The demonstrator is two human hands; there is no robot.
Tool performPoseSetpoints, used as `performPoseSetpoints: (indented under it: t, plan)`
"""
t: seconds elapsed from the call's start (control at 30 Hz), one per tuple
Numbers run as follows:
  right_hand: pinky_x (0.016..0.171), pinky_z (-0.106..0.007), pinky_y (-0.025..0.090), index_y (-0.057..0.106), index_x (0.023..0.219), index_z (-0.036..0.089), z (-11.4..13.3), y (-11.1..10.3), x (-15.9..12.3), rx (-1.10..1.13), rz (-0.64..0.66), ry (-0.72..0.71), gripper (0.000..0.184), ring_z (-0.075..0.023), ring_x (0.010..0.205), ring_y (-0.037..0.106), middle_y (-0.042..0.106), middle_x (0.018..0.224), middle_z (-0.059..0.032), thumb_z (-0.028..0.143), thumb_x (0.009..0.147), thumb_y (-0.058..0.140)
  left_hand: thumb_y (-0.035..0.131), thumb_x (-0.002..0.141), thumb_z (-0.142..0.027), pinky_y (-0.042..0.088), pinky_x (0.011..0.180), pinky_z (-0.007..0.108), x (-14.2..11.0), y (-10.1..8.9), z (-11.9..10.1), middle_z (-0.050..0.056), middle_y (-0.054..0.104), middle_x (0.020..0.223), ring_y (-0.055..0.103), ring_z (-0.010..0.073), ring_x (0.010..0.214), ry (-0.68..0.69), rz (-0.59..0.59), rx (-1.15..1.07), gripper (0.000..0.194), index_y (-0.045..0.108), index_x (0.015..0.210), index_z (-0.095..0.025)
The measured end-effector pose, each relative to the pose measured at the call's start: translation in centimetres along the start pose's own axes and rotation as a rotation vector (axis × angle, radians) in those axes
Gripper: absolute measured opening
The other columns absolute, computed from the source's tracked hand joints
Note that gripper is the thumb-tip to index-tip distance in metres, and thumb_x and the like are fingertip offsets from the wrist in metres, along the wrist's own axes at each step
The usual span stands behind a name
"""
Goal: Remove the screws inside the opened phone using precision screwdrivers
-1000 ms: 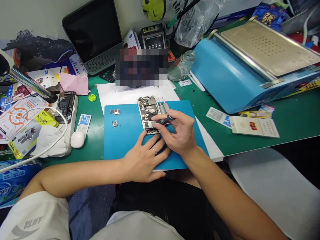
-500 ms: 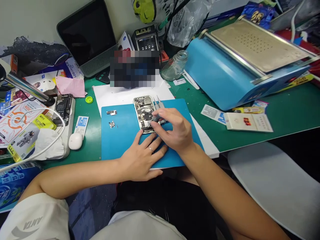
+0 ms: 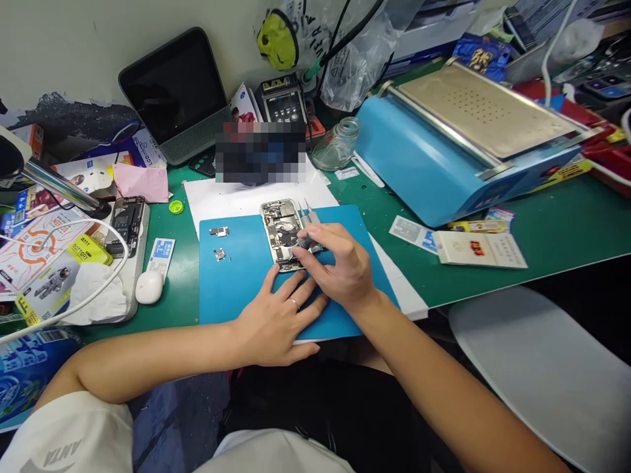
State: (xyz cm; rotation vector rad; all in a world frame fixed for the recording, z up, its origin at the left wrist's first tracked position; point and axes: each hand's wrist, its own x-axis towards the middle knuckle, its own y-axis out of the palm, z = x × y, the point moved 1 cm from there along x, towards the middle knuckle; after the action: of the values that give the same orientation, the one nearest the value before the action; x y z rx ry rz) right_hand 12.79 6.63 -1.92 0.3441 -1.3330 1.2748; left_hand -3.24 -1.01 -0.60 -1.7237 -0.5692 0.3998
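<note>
An opened phone (image 3: 282,226) lies on a blue mat (image 3: 224,295), its inner parts exposed. My right hand (image 3: 340,266) pinches the dark handle of a screwdriver (image 3: 306,240) over the phone's lower right part; the tip is hidden by my fingers. Spread flat on the mat, my left hand (image 3: 276,315) has its index fingertip at the phone's bottom edge. Beside the phone's right side lie slim grey tools with thin metal points (image 3: 308,213), partly covered by my right hand. Small metal phone parts (image 3: 219,253) and a small shield-like piece (image 3: 219,231) rest on the mat's left.
A blue machine with a metal plate (image 3: 424,164) stands at the right, near a glass jar (image 3: 338,144). Left of the mat are a white earbud case (image 3: 149,287), another opened phone (image 3: 125,223) and boxes. A white cable (image 3: 125,253) loops there. A cigarette box (image 3: 480,249) lies right.
The screwdriver has tipped from slanted to more upright in my right hand, still over the phone's lower part. My left hand stays by the phone's bottom edge. The camera view has shifted somewhat.
</note>
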Motion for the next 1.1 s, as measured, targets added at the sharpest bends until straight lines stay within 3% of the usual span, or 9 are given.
performPoseSetpoints:
  t: [0.23, 0.43, 0.6, 1.1]
  plan:
    - [0.074, -0.04, 0.066, 0.044, 0.137, 0.031, 0.05, -0.24, 0.0, 0.036, 0.009, 0.009, 0.056, -0.0228, 0.092, 0.073, 0.072, 0.104, -0.0052, 0.011, 0.089, 0.064, 0.055, 0.095, -0.058, 0.019, 0.121, 0.069, -0.02, -0.02, 0.02, 0.022, 0.041, 0.156, 0.031, 0.04, 0.148, 0.007, -0.009, 0.012, 0.075, 0.042, 0.151, -0.011]
    - [0.071, -0.04, 0.066, 0.044, 0.136, 0.029, 0.0, -0.41, 0.03, 0.025, -0.017, -0.019, 0.062, -0.0236, 0.089, 0.072, 0.071, 0.099, -0.0054, 0.014, 0.084, 0.074, 0.057, 0.094, -0.058, 0.019, 0.12, 0.07, -0.01, 0.18, -0.02, 0.023, 0.041, 0.156, 0.031, 0.0408, 0.148, 0.004, -0.02, 0.005, 0.077, 0.041, 0.151, -0.009]
    - [0.071, -0.04, 0.066, 0.043, 0.139, 0.031, 0.04, -0.31, 0.0, 0.013, -0.005, 0.01, 0.057, -0.0245, 0.092, 0.071, 0.07, 0.105, -0.0065, 0.014, 0.088, 0.064, 0.056, 0.095, -0.057, 0.02, 0.12, 0.07, 0.02, 0.12, -0.05, 0.022, 0.044, 0.154, 0.032, 0.0406, 0.148, 0.007, -0.017, -0.006, 0.074, 0.042, 0.15, -0.01]
    - [0.077, -0.04, 0.066, 0.043, 0.143, 0.027, 0.14, -0.27, -0.12, -0.024, -0.025, 0.001, 0.065, -0.0264, 0.099, 0.069, 0.07, 0.111, -0.0094, 0.013, 0.085, 0.07, 0.057, 0.094, -0.058, 0.017, 0.122, 0.068, 0.05, 0.07, -0.03, 0.022, 0.041, 0.156, 0.031, 0.0395, 0.148, 0.003, -0.014, 0.004, 0.077, 0.041, 0.151, -0.009]
